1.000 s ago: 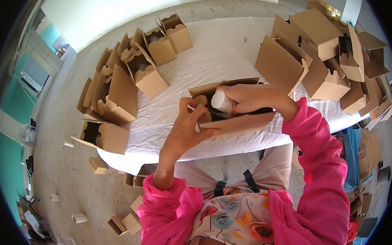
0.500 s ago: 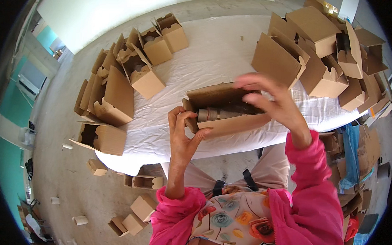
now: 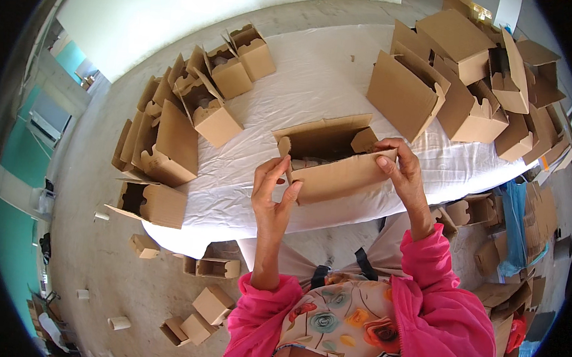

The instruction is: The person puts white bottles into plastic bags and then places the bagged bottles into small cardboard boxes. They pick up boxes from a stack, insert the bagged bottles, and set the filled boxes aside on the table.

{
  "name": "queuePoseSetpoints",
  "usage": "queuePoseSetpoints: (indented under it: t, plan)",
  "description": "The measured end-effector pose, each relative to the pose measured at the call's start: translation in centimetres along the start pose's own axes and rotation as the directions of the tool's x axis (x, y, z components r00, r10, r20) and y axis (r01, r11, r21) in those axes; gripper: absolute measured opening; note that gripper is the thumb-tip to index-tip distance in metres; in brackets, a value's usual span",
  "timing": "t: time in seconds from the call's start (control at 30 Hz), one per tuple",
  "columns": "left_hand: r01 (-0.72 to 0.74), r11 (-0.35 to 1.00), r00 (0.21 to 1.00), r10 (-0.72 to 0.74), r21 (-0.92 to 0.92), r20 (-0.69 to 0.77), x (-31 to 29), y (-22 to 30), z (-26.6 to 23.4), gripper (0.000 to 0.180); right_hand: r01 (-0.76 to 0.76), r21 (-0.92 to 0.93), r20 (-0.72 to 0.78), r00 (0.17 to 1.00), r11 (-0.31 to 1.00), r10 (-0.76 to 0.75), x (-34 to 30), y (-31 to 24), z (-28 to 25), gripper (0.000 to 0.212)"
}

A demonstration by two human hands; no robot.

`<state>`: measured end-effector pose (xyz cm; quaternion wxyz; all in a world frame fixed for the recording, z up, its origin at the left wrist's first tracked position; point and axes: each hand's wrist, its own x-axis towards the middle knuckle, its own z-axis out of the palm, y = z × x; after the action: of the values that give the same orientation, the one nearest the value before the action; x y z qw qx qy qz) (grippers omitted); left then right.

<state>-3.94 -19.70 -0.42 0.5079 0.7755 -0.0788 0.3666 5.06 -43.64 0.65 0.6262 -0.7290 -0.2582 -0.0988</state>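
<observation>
Gripping open box (image 3: pixel 344 179), contents (image 3: pixel 309 162) mostly hidden

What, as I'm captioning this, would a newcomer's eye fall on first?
Probably the bright pink sleeves, low in the picture, and the left hand and right hand holding an open cardboard box mid-picture. Then the box row at left and heaped boxes at right, on a white cloth.

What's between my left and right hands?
In the head view, an open cardboard box: the left hand is at its left end, the right hand at its right.
</observation>
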Motion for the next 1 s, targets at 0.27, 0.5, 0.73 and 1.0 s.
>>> queuePoseSetpoints:
  t: [0.27,0.5,0.73,1.0]
  plan:
    - [0.171,0.968,0.982,-0.183,-0.183,-0.046,0.2,-1.0,0.3,0.023,-0.043,0.284,0.39,0.918,0.958,-0.075,0.6,1.3,-2.7,0.018]
    - [0.102,0.994,0.992,-0.105,0.035,0.072,0.3,-1.6,0.5,0.024,-0.11,0.262,0.272,0.962,0.959,0.036,0.2,0.9,-2.1,0.025]
    - [0.283,0.906,0.952,-0.305,-0.314,-0.022,-0.8,-1.3,1.0,0.048,-0.105,0.071,0.219,0.972,0.992,0.087,3.0,-0.6,-1.2,0.045]
    - [0.115,0.987,0.993,-0.111,0.112,-0.042,-0.9,-1.5,1.8,0.044,0.008,-0.033,0.288,0.958,0.999,0.002,2.8,0.9,-0.4,0.035]
